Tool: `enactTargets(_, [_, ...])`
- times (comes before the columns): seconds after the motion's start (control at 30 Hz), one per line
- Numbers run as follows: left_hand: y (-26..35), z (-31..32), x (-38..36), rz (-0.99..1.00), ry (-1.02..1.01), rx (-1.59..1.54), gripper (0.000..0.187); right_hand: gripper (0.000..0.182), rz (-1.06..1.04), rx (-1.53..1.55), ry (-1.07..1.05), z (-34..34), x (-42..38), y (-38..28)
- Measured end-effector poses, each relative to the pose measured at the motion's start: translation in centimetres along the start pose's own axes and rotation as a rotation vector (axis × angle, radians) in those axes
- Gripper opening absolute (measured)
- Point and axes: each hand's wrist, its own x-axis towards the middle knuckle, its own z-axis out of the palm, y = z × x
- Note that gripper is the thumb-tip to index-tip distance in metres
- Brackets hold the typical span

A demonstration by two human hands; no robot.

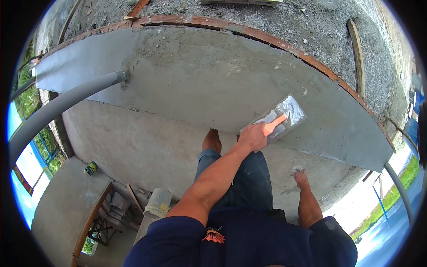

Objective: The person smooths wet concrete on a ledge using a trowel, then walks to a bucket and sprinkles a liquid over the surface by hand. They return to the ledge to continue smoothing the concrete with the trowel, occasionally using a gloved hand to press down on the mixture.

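Note:
My left hand (253, 137) is closed around the orange handle (275, 125) of a plastering trowel. The trowel's broad metal blade (291, 111) lies against a band of wet grey plaster (191, 75), near its lower edge, and has pale shine and smears on it. My right hand (301, 177) is down to the right beside my body, its fingers curled. A pale grey patch like mortar shows at its fingertips; what it holds, if anything, is too small to make out. A bare foot (212, 140) shows just below the plaster edge.
A wooden strip (195, 21) borders the plaster, with gravel (311, 26) beyond. A grey pipe (66, 104) sticks out at left; another pipe (399, 189) stands at right. Lower left are a white bucket (158, 202), a yellow-green object (90, 168) and a wood-edged opening (93, 218).

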Motion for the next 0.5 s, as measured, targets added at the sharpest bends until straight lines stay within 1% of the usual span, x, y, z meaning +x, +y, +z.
enactTargets(0.03, [0.5, 0.2, -0.3, 0.040, 0.039, -0.036, 0.030, 0.012, -0.039, 0.003, -0.015, -0.2, 0.1, -0.2])
enactTargets(0.07, [-0.1, -0.5, -0.7, 0.046, 0.123, -0.056, 0.029, 0.011, -0.001, 0.059, 0.004, -0.7, 0.1, -0.4])
enactTargets(0.13, [-2.6, -4.8, -3.3, 0.041, 0.289, -0.089, 0.029, 0.011, 0.092, 0.117, 0.040, -1.4, 0.0, 0.1])
enactTargets(0.17, [-5.3, -7.7, -4.2, 0.075, 0.486, -0.078, 0.026, 0.011, 0.147, 0.118, 0.071, -2.0, 0.2, 0.9])
enactTargets(0.2, [-7.2, -11.5, -5.4, 0.085, 0.701, -0.094, 0.022, 0.012, 0.148, 0.102, 0.056, -2.5, 0.5, 1.7])
enactTargets(0.23, [-11.1, -15.0, -5.2, 0.021, 0.836, -0.102, 0.020, 0.012, 0.151, 0.086, 0.048, -2.9, 0.7, 2.4])
enactTargets(0.27, [-15.6, -18.7, -4.5, 0.125, 1.036, -0.014, 0.017, 0.013, 0.156, 0.073, 0.044, -2.7, 1.0, 2.6])
enactTargets(0.3, [-19.1, -22.9, -3.7, -0.116, 1.019, -0.180, 0.020, 0.012, 0.147, 0.062, 0.047, -2.2, 1.2, 2.1])
enactTargets(0.33, [-18.3, -26.7, -4.3, -0.258, 1.010, -0.423, 0.018, 0.011, 0.140, 0.045, 0.050, -1.9, 1.2, 1.5])
enactTargets(0.4, [-19.7, -32.5, -3.4, -0.316, 1.043, -0.412, 0.017, 0.010, 0.105, 0.008, 0.047, -1.3, 1.8, -0.5])
enactTargets(0.5, [-21.2, -34.8, -0.9, -0.317, 0.856, -0.401, 0.022, 0.009, 0.065, -0.051, 0.044, 0.3, 1.7, -3.6])
